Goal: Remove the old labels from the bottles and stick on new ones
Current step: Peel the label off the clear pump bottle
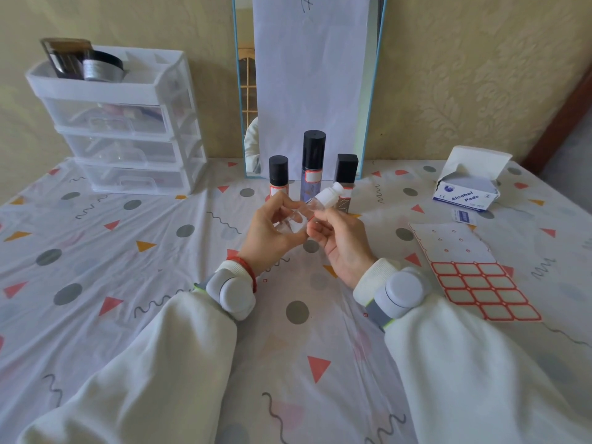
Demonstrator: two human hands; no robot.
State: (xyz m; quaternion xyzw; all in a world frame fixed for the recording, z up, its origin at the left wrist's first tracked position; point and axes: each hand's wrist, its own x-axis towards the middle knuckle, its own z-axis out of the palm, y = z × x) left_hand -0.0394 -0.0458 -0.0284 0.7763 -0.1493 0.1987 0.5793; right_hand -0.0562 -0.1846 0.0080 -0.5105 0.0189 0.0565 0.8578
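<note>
Standing behind: three labelled bottles (312, 165)

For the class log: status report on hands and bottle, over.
Both hands, left and right, grip the clear bottle above the table. Label sheet at right. Nothing in the way.

**Bottles and label sheet at the moment of handling**

A small clear bottle (307, 209) with a white cap is held tilted above the worktop, cap pointing up and to the right. Behind it stand three upright dark-capped bottles: a short one (278, 176), a tall one (312, 165) and a square-capped one (346, 177), each carrying a white, red-edged label. To the right lies a label sheet (474, 274), flat, its far rows peeled away.
</note>
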